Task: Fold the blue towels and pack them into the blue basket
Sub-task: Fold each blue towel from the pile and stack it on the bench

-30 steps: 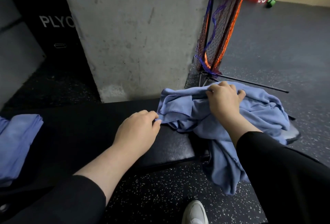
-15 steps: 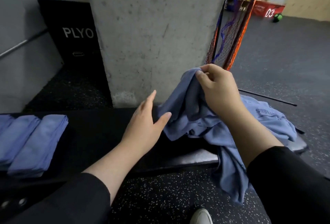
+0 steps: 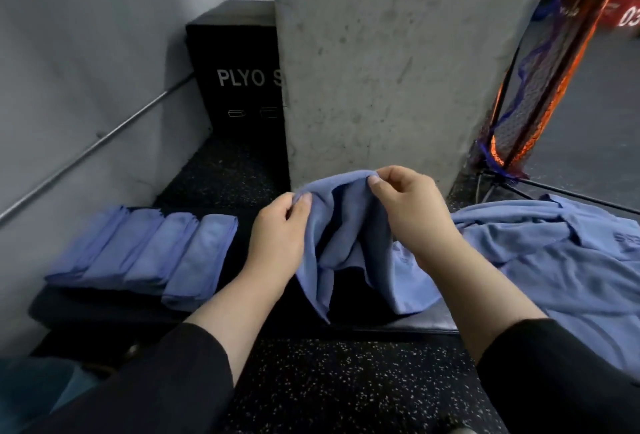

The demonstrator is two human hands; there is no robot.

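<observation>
Holding: we pinch one blue towel (image 3: 341,226) by its top edge, lifted above the black tabletop (image 3: 408,324), its lower part hanging in loose folds down to the tabletop.
Left hand: our left hand (image 3: 277,236) has thumb and fingers closed on the towel's upper left corner.
Right hand: our right hand (image 3: 407,207) has thumb and forefinger clamped on the upper edge, just to the right of the left hand; the two hands are near each other but not touching, with a short bunched span of cloth between them.
Sleeves: both forearms come up from black sleeves (image 3: 554,374) at the bottom of the view.
Folded towels: four folded towels (image 3: 149,253) lie side by side in a row on the tabletop, to the left of our left hand, touching one another.
Unfolded pile: a heap of loose blue towels (image 3: 554,260) lies to the right of our right hand, spilling over the tabletop's right end.
Behind the hands: a concrete pillar (image 3: 381,63) stands just beyond the lifted towel; a black box marked "PLYO" (image 3: 239,77) sits to the left of it.
Floor: speckled black floor (image 3: 346,385) lies below our forearms.
Basket: we cannot make out a blue basket; a blurred blue shape shows at the lower left corner.
</observation>
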